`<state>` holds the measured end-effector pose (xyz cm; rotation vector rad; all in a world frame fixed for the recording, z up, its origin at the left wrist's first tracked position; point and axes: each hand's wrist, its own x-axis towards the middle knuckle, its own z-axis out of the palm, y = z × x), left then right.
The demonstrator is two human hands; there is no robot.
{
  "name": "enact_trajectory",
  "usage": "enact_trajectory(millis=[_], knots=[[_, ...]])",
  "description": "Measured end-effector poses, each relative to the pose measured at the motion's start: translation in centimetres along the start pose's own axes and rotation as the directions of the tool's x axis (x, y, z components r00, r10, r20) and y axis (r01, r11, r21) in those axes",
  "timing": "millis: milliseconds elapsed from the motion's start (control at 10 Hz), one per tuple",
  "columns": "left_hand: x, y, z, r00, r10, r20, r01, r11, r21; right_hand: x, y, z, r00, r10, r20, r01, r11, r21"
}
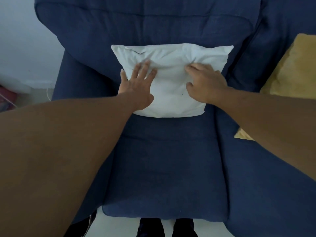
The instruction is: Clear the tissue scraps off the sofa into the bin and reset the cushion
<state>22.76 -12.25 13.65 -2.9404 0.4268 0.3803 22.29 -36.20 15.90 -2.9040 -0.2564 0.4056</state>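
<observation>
A white cushion (171,86) stands propped against the backrest of the dark blue sofa (164,168), its lower edge on the seat. My left hand (136,82) lies flat on the cushion's left side, fingers spread. On the cushion's right side, my right hand (205,84) rests with its fingers curled, pressing into the fabric and creasing it near the top. No tissue scraps show on the seat, and no bin is in view.
A yellow cushion (290,69) leans at the right end of the sofa, with one corner showing below my right forearm. The sofa's left armrest (68,79) borders a white wall and pale floor. My dark shoes (165,228) stand at the seat's front edge.
</observation>
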Motion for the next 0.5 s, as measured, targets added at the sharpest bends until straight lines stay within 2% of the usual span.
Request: enact_trajectory(millis=[200, 300, 400, 500], knots=[[-3.3, -1.1, 1.4, 0.987, -0.158, 0.035, 0.161, 0.982, -0.095, -2.3, 1.5, 1.5, 0.988, 0.157, 0.009, -0.157, 0.988, 0.006], [-5.2, -0.3, 2.5, 0.977, -0.185, 0.109, 0.200, 0.969, -0.147, -4.3, 1.2, 2.9, 0.976, 0.213, 0.042, -0.215, 0.976, 0.033], [-6.9, 1.3, 3.3, 0.976, -0.149, 0.158, 0.177, 0.967, -0.182, -7.2, 0.1, 4.0, 0.981, 0.187, 0.049, -0.190, 0.980, 0.067], [-8.0, 3.1, 3.9, 0.972, -0.089, 0.217, 0.139, 0.964, -0.228, -9.7, -1.4, 4.1, 0.991, 0.121, -0.051, -0.103, 0.960, 0.261]])
